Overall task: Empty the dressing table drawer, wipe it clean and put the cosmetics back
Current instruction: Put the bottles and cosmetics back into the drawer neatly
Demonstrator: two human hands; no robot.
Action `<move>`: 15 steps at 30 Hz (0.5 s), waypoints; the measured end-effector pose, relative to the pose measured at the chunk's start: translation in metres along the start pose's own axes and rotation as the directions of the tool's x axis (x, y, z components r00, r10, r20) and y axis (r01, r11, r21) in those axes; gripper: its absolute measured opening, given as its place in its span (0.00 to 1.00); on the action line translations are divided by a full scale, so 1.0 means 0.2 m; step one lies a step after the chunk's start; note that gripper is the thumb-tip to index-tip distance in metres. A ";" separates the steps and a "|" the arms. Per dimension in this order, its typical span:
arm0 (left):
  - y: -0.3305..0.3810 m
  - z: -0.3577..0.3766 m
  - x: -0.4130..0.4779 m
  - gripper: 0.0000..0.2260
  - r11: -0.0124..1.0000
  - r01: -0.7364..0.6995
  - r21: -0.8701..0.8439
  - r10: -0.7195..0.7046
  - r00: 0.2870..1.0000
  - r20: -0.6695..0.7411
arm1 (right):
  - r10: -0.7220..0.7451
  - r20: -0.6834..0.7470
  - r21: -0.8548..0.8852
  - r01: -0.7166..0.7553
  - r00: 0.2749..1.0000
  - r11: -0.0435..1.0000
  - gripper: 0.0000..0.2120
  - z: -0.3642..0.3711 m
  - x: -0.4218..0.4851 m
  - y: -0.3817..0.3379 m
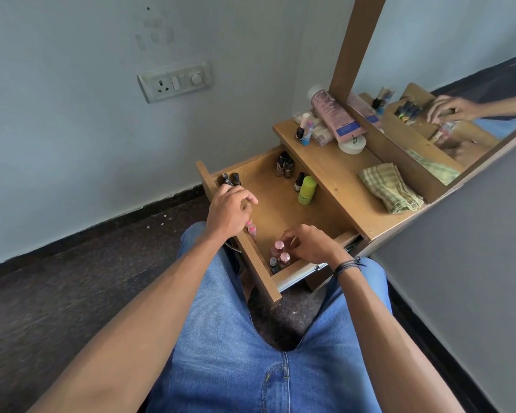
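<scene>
Currently, reading left to right.

Left hand: curled round a bundle of black liner pens, held upright at the far end of the drawer's front board.

Drawer: pulled out to the left of the desk, stock kept to its corners and walls.

Just below that hand, against the inside of the front board: two small pink bottles, upright.

At the near front corner: pink-capped bottles, standing, tightly grouped.

Right hand: over the drawer's near side wall, fingers curled towards those caps, tips just beside them. Contact not confirmable; cannot tell whether gripping or merely hovering.

Far corner, where the drawer runs under the desk: dark bottles. Beside them, along that inner edge: a dropper bottle and a green bottle, both upright.

On the desk top, further right:
- nail polish and lip balm at the far left corner;
- a pink tube leaning on the mirror post, long axis slanting up and away;
- a white tub;
- a folded cloth towards the right edge.

Judged: restocking probable, not certain.

Deciding relation: cosmetics on the desk up and to the right of both hands, beyond the green bottle. Right hand nearer. Left hand occupied with pens. Any reach for the tube to pass over standing bottles; knock risk noted.
</scene>
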State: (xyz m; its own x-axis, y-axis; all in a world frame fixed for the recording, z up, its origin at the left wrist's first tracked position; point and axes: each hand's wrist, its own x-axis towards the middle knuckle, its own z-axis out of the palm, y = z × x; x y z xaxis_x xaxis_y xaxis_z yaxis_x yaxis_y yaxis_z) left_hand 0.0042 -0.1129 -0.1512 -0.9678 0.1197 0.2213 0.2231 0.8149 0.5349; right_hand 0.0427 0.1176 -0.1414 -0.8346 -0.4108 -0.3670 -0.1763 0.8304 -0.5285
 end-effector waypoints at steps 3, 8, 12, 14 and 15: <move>0.00 0.00 0.00 0.08 1.000 0.003 0.000 -0.003 1.000 -0.006 | 0.005 0.031 -0.010 -0.004 1.000 1.000 0.20 -0.01 -0.02 0.00; 0.00 0.01 0.00 0.08 1.000 0.004 -0.005 -0.004 1.000 -0.020 | -0.008 0.042 0.014 0.007 0.999 1.000 0.31 -0.01 -0.06 -0.03; 0.00 0.01 -0.01 0.08 1.000 0.004 -0.009 -0.004 1.000 -0.017 | -0.007 0.071 0.008 0.007 0.997 1.000 0.30 0.00 -0.05 -0.03; 0.00 0.01 -0.01 0.08 1.000 0.002 -0.004 -0.002 1.000 -0.016 | -0.008 0.074 0.010 0.008 0.997 1.000 0.30 0.00 -0.05 -0.03; 0.00 0.01 -0.01 0.08 1.000 0.002 -0.003 -0.002 1.000 -0.017 | -0.008 0.077 0.010 0.008 0.997 1.000 0.30 0.00 -0.05 -0.03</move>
State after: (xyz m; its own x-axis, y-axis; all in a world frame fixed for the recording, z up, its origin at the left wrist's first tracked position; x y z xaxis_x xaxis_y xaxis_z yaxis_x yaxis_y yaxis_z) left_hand 0.0050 -0.1125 -0.1534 -0.9661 0.1085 0.2342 0.2217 0.8136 0.5375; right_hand 0.0525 0.1165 -0.1337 -0.7907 -0.4453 -0.4200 -0.1774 0.8234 -0.5391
